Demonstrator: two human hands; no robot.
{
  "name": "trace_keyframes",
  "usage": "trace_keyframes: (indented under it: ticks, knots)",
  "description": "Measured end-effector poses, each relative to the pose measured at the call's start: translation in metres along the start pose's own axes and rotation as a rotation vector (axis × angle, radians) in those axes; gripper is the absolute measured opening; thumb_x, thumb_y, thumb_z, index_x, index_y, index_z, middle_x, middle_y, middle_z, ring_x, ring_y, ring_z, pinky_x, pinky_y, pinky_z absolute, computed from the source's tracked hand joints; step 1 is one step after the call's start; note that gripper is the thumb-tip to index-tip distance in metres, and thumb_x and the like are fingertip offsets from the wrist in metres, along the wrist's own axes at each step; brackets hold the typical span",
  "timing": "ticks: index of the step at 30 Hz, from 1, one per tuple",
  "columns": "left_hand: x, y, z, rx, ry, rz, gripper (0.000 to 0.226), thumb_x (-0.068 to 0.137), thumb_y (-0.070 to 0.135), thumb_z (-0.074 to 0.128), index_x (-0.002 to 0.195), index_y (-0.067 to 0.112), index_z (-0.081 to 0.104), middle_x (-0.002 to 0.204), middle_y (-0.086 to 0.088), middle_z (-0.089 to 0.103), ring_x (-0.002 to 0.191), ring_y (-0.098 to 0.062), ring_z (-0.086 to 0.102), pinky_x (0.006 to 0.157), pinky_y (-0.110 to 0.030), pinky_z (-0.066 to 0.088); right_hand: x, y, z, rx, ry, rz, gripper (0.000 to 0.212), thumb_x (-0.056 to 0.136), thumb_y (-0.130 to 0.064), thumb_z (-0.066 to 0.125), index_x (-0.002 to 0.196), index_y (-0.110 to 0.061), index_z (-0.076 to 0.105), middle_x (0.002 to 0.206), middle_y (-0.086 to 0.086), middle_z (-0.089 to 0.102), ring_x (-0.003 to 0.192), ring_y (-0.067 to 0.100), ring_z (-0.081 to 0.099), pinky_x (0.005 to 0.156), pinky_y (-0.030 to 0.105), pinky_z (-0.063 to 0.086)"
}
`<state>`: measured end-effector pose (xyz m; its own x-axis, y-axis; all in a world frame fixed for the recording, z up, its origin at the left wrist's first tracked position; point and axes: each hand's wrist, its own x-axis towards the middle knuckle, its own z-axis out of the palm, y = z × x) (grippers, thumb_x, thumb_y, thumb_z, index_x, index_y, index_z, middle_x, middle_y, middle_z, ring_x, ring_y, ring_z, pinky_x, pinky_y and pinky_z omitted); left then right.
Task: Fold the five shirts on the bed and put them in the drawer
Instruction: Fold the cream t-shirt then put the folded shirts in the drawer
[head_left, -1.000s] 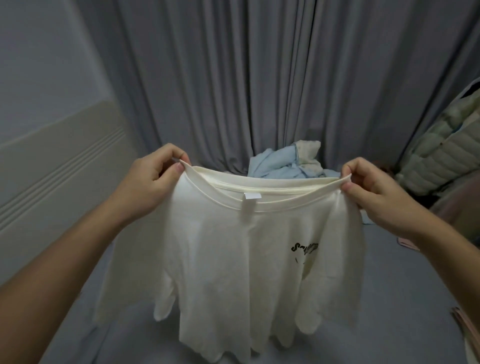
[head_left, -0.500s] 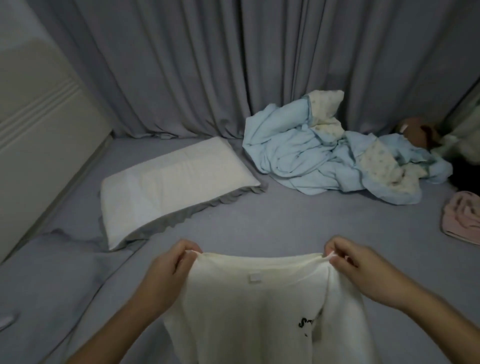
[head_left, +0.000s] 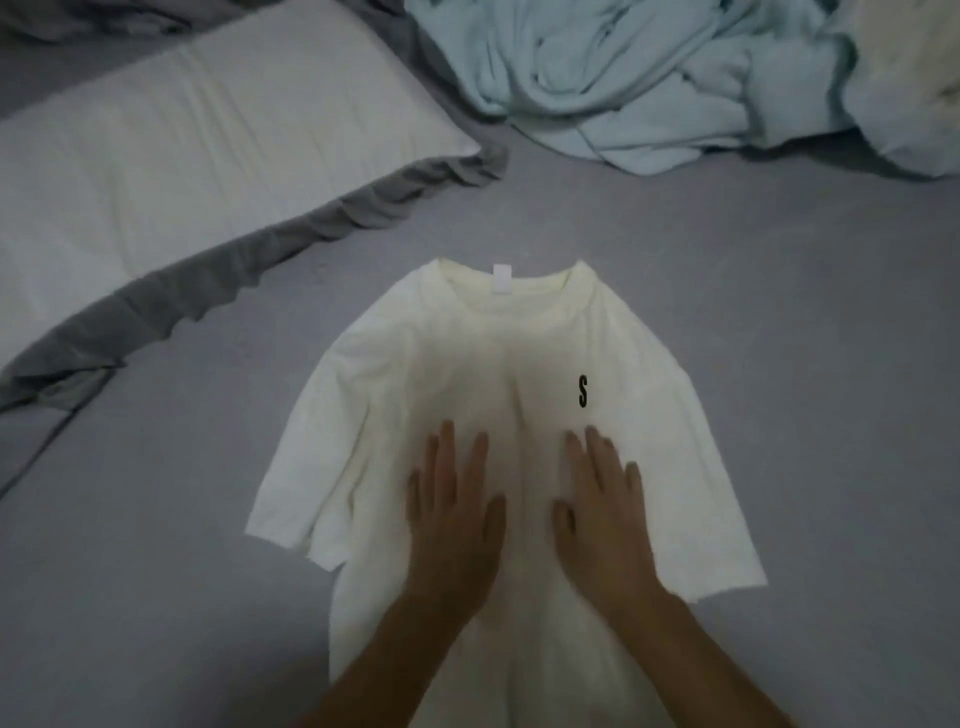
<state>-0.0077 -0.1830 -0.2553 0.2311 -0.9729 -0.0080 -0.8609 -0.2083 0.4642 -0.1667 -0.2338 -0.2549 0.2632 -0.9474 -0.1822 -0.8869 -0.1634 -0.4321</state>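
Observation:
A cream-white T-shirt (head_left: 498, 364) lies spread flat on the grey bed (head_left: 753, 291), collar away from me, sleeves out to both sides, a black letter S on its chest. My left hand (head_left: 454, 512) rests flat on the shirt's middle with fingers straight. My right hand (head_left: 605, 512) lies flat beside it, a little to the right, fingers straight too. The shirt's lower hem is out of view below the frame.
A white pillow (head_left: 171, 156) with a grey frilled edge lies at the upper left. A crumpled light-blue blanket (head_left: 649, 78) is heaped at the top right. Bare grey sheet surrounds the shirt.
The shirt, held up by its shoulders in both hands, has been lowered and laid flat on the bed. Both hands let go and now press flat on its middle.

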Motion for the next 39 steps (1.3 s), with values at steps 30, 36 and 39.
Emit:
trace_keyframes:
  ticks: [30,36,39]
  knots:
    - [-0.278,-0.062,-0.079,-0.353,-0.078,-0.393,0.053,0.067,0.043,0.043,0.102,0.014,0.069,0.092,-0.001,0.068,0.085,-0.02,0.064,0.074,-0.027,0.044,-0.284,0.016,-0.013,1.846,0.078,1.11,0.035,0.091,-0.011,0.055,0.123,0.001,0.063,0.115,0.021,0.07,0.09,0.033,0.071,0.063,0.035,0.06]
    - [-0.291,-0.12,-0.107,-0.225,0.107,-0.626,0.037,0.072,0.022,0.068,0.107,0.014,0.066,0.096,-0.006,0.069,0.087,-0.025,0.063,0.08,-0.038,0.05,-0.316,0.048,-0.045,2.1,0.223,1.053,0.034,0.094,-0.015,0.047,0.118,0.002,0.065,0.112,0.018,0.072,0.101,0.027,0.071,0.081,0.042,0.058]
    - [-0.301,-0.125,-0.089,-0.331,0.059,-1.0,0.054,0.078,0.012,0.08,0.126,0.005,0.056,0.109,-0.022,0.065,0.102,-0.039,0.064,0.093,-0.05,0.05,-0.319,0.045,-0.025,2.029,0.275,1.122,0.039,0.102,-0.02,0.041,0.096,-0.008,0.078,0.1,0.009,0.076,0.09,0.021,0.074,0.071,0.042,0.061]
